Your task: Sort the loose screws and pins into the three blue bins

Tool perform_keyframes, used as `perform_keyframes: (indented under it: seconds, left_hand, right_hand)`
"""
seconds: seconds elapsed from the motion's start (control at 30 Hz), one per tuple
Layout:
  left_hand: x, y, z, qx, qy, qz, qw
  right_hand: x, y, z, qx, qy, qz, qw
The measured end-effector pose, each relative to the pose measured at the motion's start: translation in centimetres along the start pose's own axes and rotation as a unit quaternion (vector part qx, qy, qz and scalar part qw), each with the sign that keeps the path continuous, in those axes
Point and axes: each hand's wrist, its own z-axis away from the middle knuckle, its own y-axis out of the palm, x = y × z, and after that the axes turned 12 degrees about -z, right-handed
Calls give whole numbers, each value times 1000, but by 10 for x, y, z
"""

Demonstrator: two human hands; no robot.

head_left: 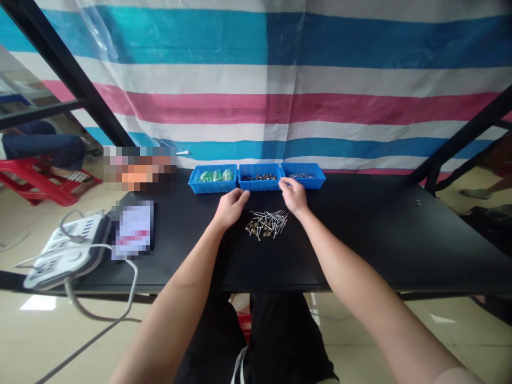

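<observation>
My left hand (233, 207) hovers in front of the middle blue bin (261, 185). Its fingers are curled with the thumb against them, and what they may hold is hidden. At the corner between the middle bin and the right blue bin (310, 182) is my right hand (294, 197), fingertips pinched together; anything in them is too small to make out. Between my forearms lies a loose pile of thin metal pins with brass-coloured ends (266, 224). Small dark and brownish metal parts (262, 177) fill the middle bin; thin silvery pieces (301, 175) lie in the right one.
A left blue bin (213, 186) contains green-and-clear small bags. On the black table (360, 234), a pixelated device (134, 230) and a white power strip (68, 250) with cables sit left. Black frame posts (76, 74) flank a striped sheet. A seated person's legs (44, 146) show far left.
</observation>
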Motion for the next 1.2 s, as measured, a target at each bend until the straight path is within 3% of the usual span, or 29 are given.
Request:
perform_keyframes:
  seconds: [0.07,0.17,0.23,0.33,0.97,1.2]
  left_hand:
    - [0,0,0,-1,6,-1,1000]
    - [0,0,0,-5,14,-3,1000]
    - [0,0,1,-6,14,-5,1000]
    - [-2,-1,1,-8,16,-7,1000]
    - [-6,-3,2,4,17,-28,999]
    - [-5,-3,2,-7,16,-29,999]
  right_hand:
    - [4,7,11,99,-56,114,987]
    - [12,16,24,236,-148,218,935]
    - [15,20,29,294,-179,249,905]
    - [14,20,31,338,-184,273,881]
    - [14,23,32,323,-150,266,896]
    - [10,23,31,310,-132,198,920]
